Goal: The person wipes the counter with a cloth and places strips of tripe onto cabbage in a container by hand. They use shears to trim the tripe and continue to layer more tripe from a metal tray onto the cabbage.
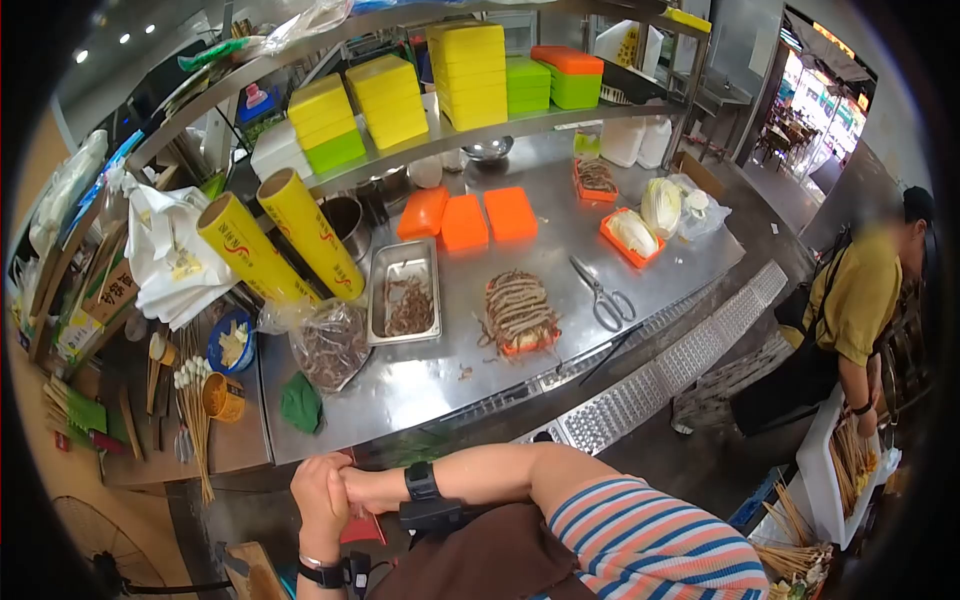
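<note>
My left hand and my right hand are pressed together in front of the table's near edge, fingers curled. What they hold, if anything, is hidden. Something flat and red shows just below and behind them. Closest on the table is a crumpled green cloth. Beyond it lie a clear plastic bag of brownish strips and a steel tray with more strips. To the right, brown strips are heaped in rows over an orange box, with scissors beside them.
Orange boxes and two yellow film rolls stand farther back. Cabbage is at the right. Skewers and a blue bowl are at left. Stacked yellow boxes fill the shelf. A co-worker handles skewers at right.
</note>
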The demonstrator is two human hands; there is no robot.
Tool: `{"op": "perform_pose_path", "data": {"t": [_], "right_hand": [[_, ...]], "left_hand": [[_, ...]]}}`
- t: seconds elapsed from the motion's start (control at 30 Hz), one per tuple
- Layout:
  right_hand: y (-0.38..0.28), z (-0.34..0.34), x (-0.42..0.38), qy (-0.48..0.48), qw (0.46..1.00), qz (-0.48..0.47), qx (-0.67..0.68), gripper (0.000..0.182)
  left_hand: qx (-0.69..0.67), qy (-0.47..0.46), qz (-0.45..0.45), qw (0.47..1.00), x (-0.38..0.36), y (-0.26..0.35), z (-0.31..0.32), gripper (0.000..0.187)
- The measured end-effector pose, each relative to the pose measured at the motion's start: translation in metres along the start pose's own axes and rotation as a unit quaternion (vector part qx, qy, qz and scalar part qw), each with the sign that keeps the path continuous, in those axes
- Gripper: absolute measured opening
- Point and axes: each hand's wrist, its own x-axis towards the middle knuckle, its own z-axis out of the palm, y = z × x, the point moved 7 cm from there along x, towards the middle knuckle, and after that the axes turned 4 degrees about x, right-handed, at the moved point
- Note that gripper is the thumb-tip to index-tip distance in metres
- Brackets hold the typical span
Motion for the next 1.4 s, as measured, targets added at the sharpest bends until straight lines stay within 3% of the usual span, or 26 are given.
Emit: {"op": "perform_pose_path", "data": {"t": [0.03,0.07,0.1,0.17,0.3,0.4,0.5,0.6,0.83,0.9,1.1,1.17,1.23,1.3,1.37,1.4], "right_hand": [[0.013,-0.001,0.014,-0.015,1.0,0.002,-0.003,0.035],[0.017,0.002,0.018,-0.03,1.0,0.002,-0.006,0.037],[0.022,0.004,0.021,-0.028,1.0,-0.001,-0.003,0.037],[0.024,0.003,0.015,0.032,0.999,-0.002,0.018,0.042],[0.073,-0.008,0.058,0.025,1.0,0.006,0.009,0.04],[0.082,-0.008,0.069,0.008,0.994,-0.101,-0.04,0.037],[0.086,-0.008,0.073,0.02,0.988,-0.149,-0.033,0.039],[0.117,-0.014,0.124,-0.004,0.969,-0.224,-0.106,0.045],[0.106,-0.013,0.071,0.006,0.994,-0.088,-0.057,0.027],[0.088,-0.006,0.06,-0.03,0.959,-0.208,-0.192,0.024],[0.069,-0.017,0.044,-0.044,0.925,-0.278,-0.254,0.023],[0.059,-0.029,0.023,-0.022,0.991,-0.028,-0.127,0.013],[0.037,-0.036,0.01,-0.056,0.991,-0.1,-0.07,0.025],[-0.001,-0.045,-0.015,-0.068,0.985,-0.149,-0.06,0.024],[-0.023,-0.075,-0.029,-0.049,0.997,-0.046,0.031,0.023],[-0.039,-0.092,-0.037,-0.043,0.996,-0.064,0.049,0.026]], "left_hand": [[-0.056,-0.026,-0.03,0.998,-0.003,-0.01,0.006,0.043],[-0.057,0.033,0.005,0.998,-0.003,-0.009,0.004,0.046],[-0.057,0.03,0.009,0.998,-0.006,-0.013,0.008,0.046],[-0.086,0.028,-0.02,0.996,-0.016,-0.028,0.013,0.046],[-0.102,0.031,-0.021,0.994,-0.034,-0.043,0.024,0.046],[-0.116,0.036,-0.016,0.993,-0.045,-0.051,0.031,0.05],[-0.108,0.031,-0.011,0.994,-0.048,-0.048,0.031,0.05],[-0.118,0.026,-0.025,0.992,-0.055,-0.052,0.035,0.044],[-0.129,0.026,-0.026,0.991,-0.068,-0.057,0.046,0.046],[-0.127,0.031,-0.031,0.991,-0.07,-0.057,0.048,0.045],[-0.141,0.045,-0.052,0.988,-0.066,-0.05,0.058,0.042],[-0.146,0.051,-0.06,0.986,-0.057,-0.045,0.061,0.04],[-0.148,0.091,-0.029,0.984,-0.043,-0.035,0.065,0.037],[-0.151,0.083,-0.021,0.985,-0.023,-0.019,0.066,0.04],[-0.198,0.023,-0.107,0.974,-0.004,-0.01,0.079,0.041],[-0.14,0.047,-0.082,0.986,0.013,0.005,0.08,0.038]]}}
